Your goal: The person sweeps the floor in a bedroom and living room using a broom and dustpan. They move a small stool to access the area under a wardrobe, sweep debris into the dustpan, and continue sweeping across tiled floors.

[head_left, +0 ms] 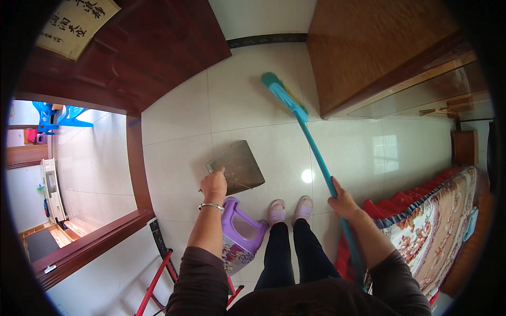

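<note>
My right hand point(344, 200) is closed around the long teal handle of a broom point(316, 152). The broom's green and yellowish bristle head points away from me, over the pale floor tiles near the wooden cabinet. On the left, my left hand point(214, 183), with a bracelet at the wrist, grips the upper end of a dustpan point(241, 166). The dustpan's flat grey-brown pan lies beyond and to the right of that hand; its handle is mostly hidden by my fingers. Whether the pan touches the floor I cannot tell.
A purple plastic stool point(245, 241) stands beside my left forearm, with a red metal frame point(154, 282) behind it. A dark red door point(130, 51) and doorway are at left. A wooden cabinet point(371, 51) stands at upper right, a bed with a floral cover point(427, 237) at right.
</note>
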A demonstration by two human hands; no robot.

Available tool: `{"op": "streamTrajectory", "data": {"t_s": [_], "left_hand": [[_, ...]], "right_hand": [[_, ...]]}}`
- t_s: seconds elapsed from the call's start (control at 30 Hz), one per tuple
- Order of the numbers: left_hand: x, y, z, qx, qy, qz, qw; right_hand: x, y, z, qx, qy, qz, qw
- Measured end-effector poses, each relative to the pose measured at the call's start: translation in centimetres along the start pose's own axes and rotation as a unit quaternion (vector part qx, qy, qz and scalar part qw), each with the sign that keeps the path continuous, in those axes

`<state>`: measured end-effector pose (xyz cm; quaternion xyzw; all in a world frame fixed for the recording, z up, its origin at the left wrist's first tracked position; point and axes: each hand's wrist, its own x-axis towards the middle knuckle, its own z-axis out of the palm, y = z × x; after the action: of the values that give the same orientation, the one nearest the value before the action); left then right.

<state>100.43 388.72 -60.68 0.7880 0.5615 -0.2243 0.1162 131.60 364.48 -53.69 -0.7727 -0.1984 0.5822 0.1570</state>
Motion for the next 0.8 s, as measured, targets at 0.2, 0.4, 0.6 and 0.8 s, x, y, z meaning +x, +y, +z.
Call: {"op": "streamTrajectory", "data": {"t_s": [0.2,0.4,0.6,0.8], "left_hand": [[0.2,-0.1,-0.2,0.0,-0.009,-0.007,1.0],[-0.3,-0.7,0.0,-0.009,-0.008,-0.012,1.0],[0.1,-0.1,-0.2,-0.015,-0.004,0.002,1.0],[-0.1,-0.3,-0.2,-0.005,-0.012,-0.003,1.0]], "right_hand": [[-5.0,2.4,5.4,0.148,-0.172,0.052,0.973],[-5.2,-1.6,2.8,-0.01,-0.134,-0.03,0.991],[3.9,-3.7,-2.6,-0.09,0.036,-0.051,0.994],[1.4,3.7,2.1,-0.062,-0.05,0.037,0.996]]}}
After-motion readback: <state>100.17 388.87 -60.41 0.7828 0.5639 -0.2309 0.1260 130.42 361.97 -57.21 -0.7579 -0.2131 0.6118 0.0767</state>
